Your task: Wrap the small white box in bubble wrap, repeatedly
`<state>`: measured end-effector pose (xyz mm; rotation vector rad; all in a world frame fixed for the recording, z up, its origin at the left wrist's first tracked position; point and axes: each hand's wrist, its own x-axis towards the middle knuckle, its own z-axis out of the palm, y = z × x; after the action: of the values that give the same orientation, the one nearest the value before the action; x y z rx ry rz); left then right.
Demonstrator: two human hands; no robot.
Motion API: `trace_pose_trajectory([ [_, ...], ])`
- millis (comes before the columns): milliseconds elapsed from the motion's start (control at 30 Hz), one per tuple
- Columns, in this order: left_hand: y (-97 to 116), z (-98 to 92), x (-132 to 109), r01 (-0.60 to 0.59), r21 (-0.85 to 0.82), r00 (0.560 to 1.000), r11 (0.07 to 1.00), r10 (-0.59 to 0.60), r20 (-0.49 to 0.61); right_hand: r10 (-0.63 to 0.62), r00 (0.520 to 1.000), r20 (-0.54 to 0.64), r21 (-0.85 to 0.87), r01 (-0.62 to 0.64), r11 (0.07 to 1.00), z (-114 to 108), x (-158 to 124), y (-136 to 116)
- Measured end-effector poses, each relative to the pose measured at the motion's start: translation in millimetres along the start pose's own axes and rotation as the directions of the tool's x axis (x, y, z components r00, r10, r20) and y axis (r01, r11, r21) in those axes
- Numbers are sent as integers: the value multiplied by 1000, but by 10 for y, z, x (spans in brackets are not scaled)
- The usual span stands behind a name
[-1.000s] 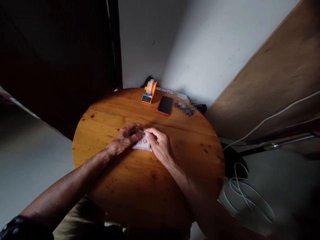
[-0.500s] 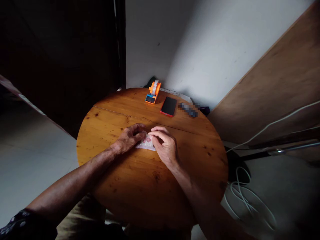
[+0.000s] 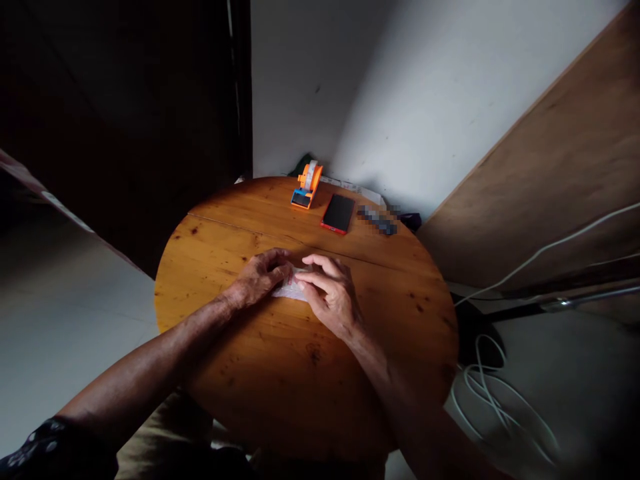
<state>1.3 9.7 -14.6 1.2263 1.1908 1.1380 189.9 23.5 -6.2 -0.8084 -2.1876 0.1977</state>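
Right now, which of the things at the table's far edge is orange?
The tape dispenser, leftmost there; the phone beside it is black with a red edge.

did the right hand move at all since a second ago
Yes, slightly. The right hand has flattened, and its fingers have slid over the packet toward the person, away from the phone, hiding the packet's red print.

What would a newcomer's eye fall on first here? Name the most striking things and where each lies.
The left hand and right hand meet at the middle of the round wooden table, fingers on a small pale packet. At the table's far edge, near the white wall, sits a bright orange tape dispenser, with a dark phone just right of it.
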Motion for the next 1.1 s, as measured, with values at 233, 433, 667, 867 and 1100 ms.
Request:
trace_pose_trajectory([
  [233, -3, -3, 17, -46, 137, 998, 989, 51, -28, -61, 991, 115, -155, 78, 985, -50, -23, -19],
  [433, -32, -16, 25, -80, 175, 995, 981, 89, -42, -134, 989, 60, -105, 140, 985, -41, -14, -58],
  [667, -24, 6, 26, -25, 108, 999, 994, 30, -44, 134, 976, -170, 167, -106, 980, -136, 60, 81],
  [867, -33, 10, 15, -6, -13, 999, 1000, 6, -38, 277, 946, 167, 300, -317, 900, -122, 52, 164],
  [1100, -59, -4, 39, -27, -16, 999, 1000, 26, -29, 182, 947, 263, 244, -248, 938, -101, 24, 168],
])
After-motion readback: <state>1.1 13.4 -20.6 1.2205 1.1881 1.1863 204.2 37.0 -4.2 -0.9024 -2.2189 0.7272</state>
